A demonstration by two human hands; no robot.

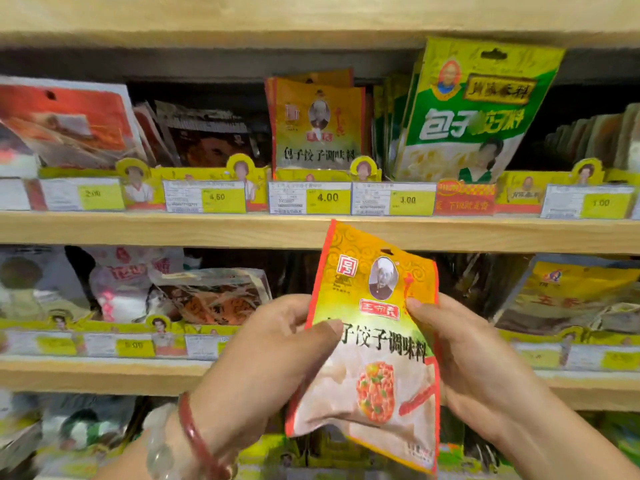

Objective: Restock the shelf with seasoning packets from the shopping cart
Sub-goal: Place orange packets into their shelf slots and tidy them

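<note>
Orange-yellow plastic seasoning packet (375, 327) (tilted, chef portrait facing out) is pinched by 2 hands, left hand (263, 358) and right hand (464, 355), before wooden shelf (173, 232).

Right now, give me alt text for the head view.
Both hands, left and right, hold an orange-and-yellow seasoning packet upright before wooden shelves. Matching packets stand on the shelf above it, over a 4.00 price tag, beside taller green packets.
</note>
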